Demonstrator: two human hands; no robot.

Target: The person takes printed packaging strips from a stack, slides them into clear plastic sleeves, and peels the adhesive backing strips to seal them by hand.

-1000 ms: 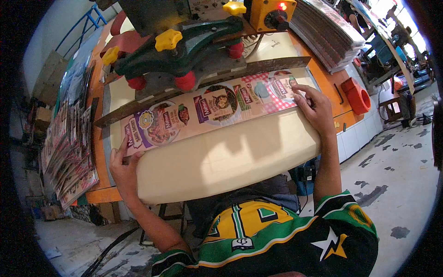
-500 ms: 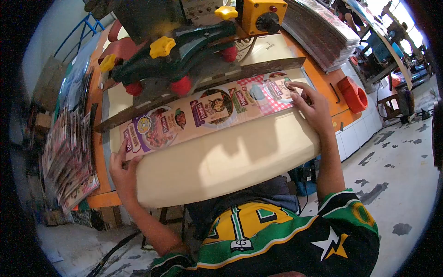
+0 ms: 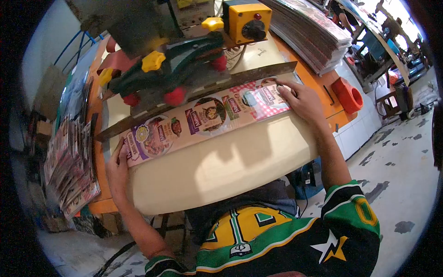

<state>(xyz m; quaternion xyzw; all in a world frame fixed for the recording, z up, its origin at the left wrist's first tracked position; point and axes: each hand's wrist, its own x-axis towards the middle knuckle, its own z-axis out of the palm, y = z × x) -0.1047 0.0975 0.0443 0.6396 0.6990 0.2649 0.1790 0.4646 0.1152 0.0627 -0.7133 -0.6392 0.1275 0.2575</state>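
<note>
A long printed plastic sheet (image 3: 184,123) with food pictures lies along a dark metal bar (image 3: 194,99), over a cream padded board (image 3: 221,159). At the sheet's left end is my left hand (image 3: 117,171), its fingers closed on the edge. The fingers of my right hand (image 3: 297,99) close on the sheet's right end. Above the bar stands a dark green press (image 3: 184,60) with yellow knobs and red feet.
A yellow control box (image 3: 249,23) sits behind the press. Stacked printed sheets (image 3: 309,34) lie at the back right, more printed packs (image 3: 71,161) at the left. A red tape dispenser (image 3: 347,95) is on the right edge. A person is partly visible far right.
The view has shifted, so the press and control box appear further left. The red light on the box has gone out. My left hand's fingers have moved up along the sheet's left end.
</note>
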